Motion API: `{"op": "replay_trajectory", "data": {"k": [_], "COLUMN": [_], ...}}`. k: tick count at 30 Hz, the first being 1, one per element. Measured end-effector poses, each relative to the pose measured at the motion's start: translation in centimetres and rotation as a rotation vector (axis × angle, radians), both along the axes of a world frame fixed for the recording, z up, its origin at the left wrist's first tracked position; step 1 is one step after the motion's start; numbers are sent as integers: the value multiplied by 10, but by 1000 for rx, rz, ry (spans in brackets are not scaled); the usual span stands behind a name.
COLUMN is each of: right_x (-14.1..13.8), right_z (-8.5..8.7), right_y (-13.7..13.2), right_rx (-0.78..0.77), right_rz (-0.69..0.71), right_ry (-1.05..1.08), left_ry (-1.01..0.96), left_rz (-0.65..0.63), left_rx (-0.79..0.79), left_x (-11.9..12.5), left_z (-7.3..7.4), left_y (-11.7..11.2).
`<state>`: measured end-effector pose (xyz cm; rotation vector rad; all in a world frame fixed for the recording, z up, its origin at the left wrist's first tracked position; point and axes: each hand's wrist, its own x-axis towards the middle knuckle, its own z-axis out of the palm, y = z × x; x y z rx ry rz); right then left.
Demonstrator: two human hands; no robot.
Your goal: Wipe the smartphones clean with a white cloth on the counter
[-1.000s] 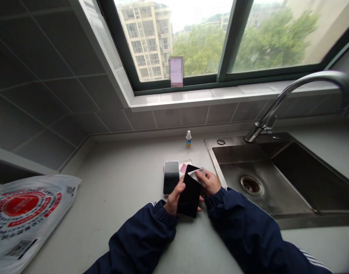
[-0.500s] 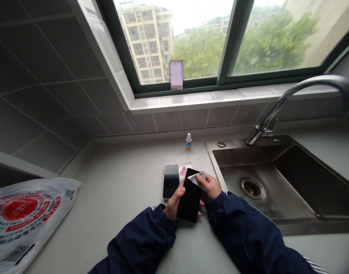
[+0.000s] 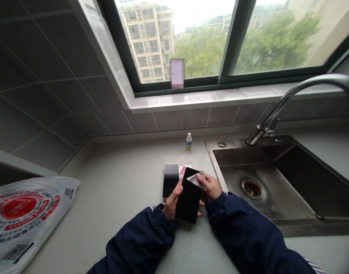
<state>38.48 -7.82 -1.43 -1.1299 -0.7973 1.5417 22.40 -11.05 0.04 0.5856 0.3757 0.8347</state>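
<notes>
My left hand [image 3: 172, 201] grips a black phone [image 3: 188, 196] by its left edge, holding it tilted above the grey counter [image 3: 120, 182]. My right hand [image 3: 211, 185] pinches a small white wipe [image 3: 196, 178] against the phone's top right corner. A second phone [image 3: 170, 180] with a dark screen lies flat on the counter just left of them. A pink-and-clear packet [image 3: 183, 168] peeks out behind the held phone. A small white dropper bottle [image 3: 188, 141] stands by the back wall.
A steel sink [image 3: 265, 182] with a drain and a curved tap [image 3: 279, 106] takes up the right side. A white plastic bag [image 3: 23, 213] with red print lies at the left. Grey tiles and a window ledge run behind.
The wipe has shifted slightly left on the phone's top corner, and the held phone has tilted a little. The rest has stayed put.
</notes>
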Motion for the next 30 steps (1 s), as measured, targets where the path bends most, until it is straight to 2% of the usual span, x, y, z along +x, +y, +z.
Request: {"op": "replay_trajectory", "data": {"k": [8, 20, 30], "right_x": [2, 1, -1], "right_z": [2, -8, 6], "right_y": [2, 6, 4], "right_rx": [-7, -30, -56], "right_rz": [-52, -135, -123], "right_ry": [31, 77, 90], "left_ry": [-14, -31, -43], "left_rz": [-22, -44, -43], "left_rx": [21, 34, 38], "left_x": [0, -1, -2], "left_z": [0, 1, -2], "left_y": [2, 2, 2]}}
